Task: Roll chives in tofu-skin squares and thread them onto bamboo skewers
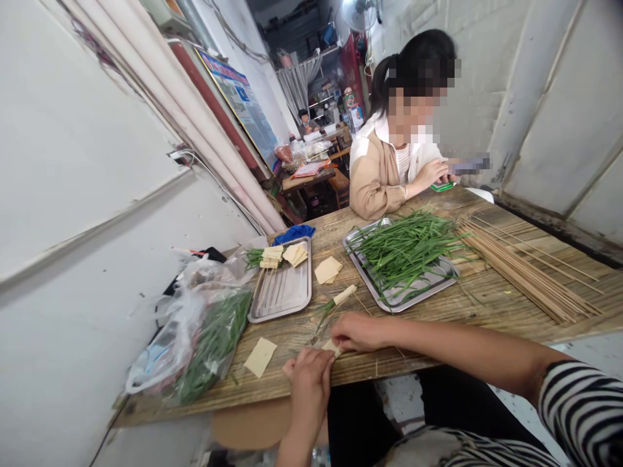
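Note:
My left hand (309,379) and my right hand (357,332) meet at the near edge of the wooden table (487,305), both with fingers closed on a small tan tofu-skin roll (331,347). A finished roll with green chives sticking out (341,297) lies just beyond them. A loose tofu-skin square (260,357) lies to the left of my left hand, and another (328,270) lies further back.
A steel tray (285,292) holds rolls and tofu-skin pieces. A second tray (403,295) carries a heap of chives. Bamboo skewers (525,272) lie at the right. A plastic bag of chives (209,337) sits at the left. Across the table a person (389,168) holds a phone.

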{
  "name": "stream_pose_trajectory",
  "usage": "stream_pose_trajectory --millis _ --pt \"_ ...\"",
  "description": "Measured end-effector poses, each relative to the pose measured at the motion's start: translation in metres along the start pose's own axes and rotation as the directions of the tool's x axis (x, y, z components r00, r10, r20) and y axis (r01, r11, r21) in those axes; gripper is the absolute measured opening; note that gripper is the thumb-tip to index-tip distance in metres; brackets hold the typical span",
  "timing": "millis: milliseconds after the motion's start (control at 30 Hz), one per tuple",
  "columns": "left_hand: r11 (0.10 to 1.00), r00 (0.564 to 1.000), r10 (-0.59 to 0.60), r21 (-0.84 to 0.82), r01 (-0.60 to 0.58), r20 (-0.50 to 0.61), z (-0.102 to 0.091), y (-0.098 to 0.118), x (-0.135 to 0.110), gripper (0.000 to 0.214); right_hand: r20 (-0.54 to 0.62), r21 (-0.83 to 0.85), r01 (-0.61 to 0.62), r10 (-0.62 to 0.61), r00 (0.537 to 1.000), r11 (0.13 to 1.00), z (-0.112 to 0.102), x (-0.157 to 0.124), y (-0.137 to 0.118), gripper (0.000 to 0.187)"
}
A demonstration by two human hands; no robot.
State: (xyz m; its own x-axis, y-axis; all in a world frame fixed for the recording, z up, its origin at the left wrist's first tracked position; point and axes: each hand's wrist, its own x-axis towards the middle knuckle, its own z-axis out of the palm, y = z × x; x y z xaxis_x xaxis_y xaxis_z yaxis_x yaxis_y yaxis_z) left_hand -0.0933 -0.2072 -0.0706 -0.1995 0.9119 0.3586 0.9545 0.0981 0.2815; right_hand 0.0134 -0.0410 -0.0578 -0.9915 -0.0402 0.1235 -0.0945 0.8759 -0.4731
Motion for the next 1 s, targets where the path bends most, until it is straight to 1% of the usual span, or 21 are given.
stream_pose_trajectory --millis 67,133,233,333,400,500,567,633,700,767,833,900,967,1000 --pt "0.999 0.999 -0.035 -0.03 0.035 0.015 -0.002 0.001 0.004 0.025 -0.022 -0.142 0.087 -0.091 0.996 0.986 -0.002 -0.004 -0.005 0.009" --pt "0.997 0.997 -0.068 -0.038 0.069 0.033 -0.003 0.002 0.006 0.026 -0.049 -0.286 0.14 -0.161 0.986 0.948 -0.002 -0.009 -0.009 0.016" --pt "0.99 0.993 -0.116 -0.072 0.118 0.031 -0.002 0.002 0.006 0.028 -0.082 -0.399 0.182 -0.233 0.969 0.899 0.002 -0.014 -0.011 0.02" --pt "0.98 0.988 -0.152 -0.128 0.152 0.014 0.001 0.001 0.003 0.028 -0.077 -0.424 0.196 -0.251 0.965 0.884 0.007 -0.014 -0.01 0.017" --pt "0.981 0.987 -0.157 -0.123 0.153 -0.026 0.004 -0.001 -0.001 0.027 -0.062 -0.425 0.193 -0.241 0.969 0.885 0.009 -0.013 -0.008 0.013" --pt "0.994 0.987 -0.106 -0.016 0.104 -0.119 0.008 -0.002 -0.009 0.024 -0.048 -0.425 0.207 -0.25 0.967 0.881 0.01 -0.009 -0.006 0.014" --pt "0.995 0.991 -0.036 0.084 0.047 -0.129 0.01 -0.002 -0.014 0.022 -0.047 -0.42 0.231 -0.275 0.96 0.878 0.01 -0.006 -0.005 0.017" --pt "0.985 0.994 0.005 0.174 0.014 -0.113 0.012 0.0 -0.019 0.021 -0.035 -0.41 0.239 -0.277 0.96 0.88 0.009 -0.004 -0.004 0.018" --pt "0.97 0.994 0.01 0.244 0.018 -0.113 0.013 0.003 -0.021 0.021 -0.01 -0.398 0.231 -0.256 0.967 0.888 0.008 -0.002 -0.004 0.017" --pt "0.957 0.99 0.01 0.288 0.031 -0.142 0.015 0.003 -0.021 0.022 0.005 -0.393 0.203 -0.218 0.976 0.897 0.007 -0.003 -0.005 0.016" --pt "0.952 0.987 0.02 0.306 0.03 -0.16 0.019 0.0 -0.02 0.024 -0.016 -0.402 0.166 -0.188 0.982 0.9 0.008 -0.005 -0.006 0.015" --pt "0.948 0.983 0.03 0.317 0.029 -0.18 0.025 -0.004 -0.016 0.024 -0.076 -0.421 0.129 -0.176 0.981 0.898 0.01 -0.008 -0.008 0.016" --pt "0.944 0.977 0.043 0.328 0.028 -0.207 0.029 -0.01 -0.013 0.024 -0.117 -0.432 0.132 -0.2 0.973 0.892 0.013 -0.011 -0.01 0.021" --pt "0.944 0.975 0.046 0.329 0.028 -0.217 0.03 -0.012 -0.012 0.025 -0.118 -0.431 0.146 -0.216 0.969 0.89 0.015 -0.012 -0.01 0.023"
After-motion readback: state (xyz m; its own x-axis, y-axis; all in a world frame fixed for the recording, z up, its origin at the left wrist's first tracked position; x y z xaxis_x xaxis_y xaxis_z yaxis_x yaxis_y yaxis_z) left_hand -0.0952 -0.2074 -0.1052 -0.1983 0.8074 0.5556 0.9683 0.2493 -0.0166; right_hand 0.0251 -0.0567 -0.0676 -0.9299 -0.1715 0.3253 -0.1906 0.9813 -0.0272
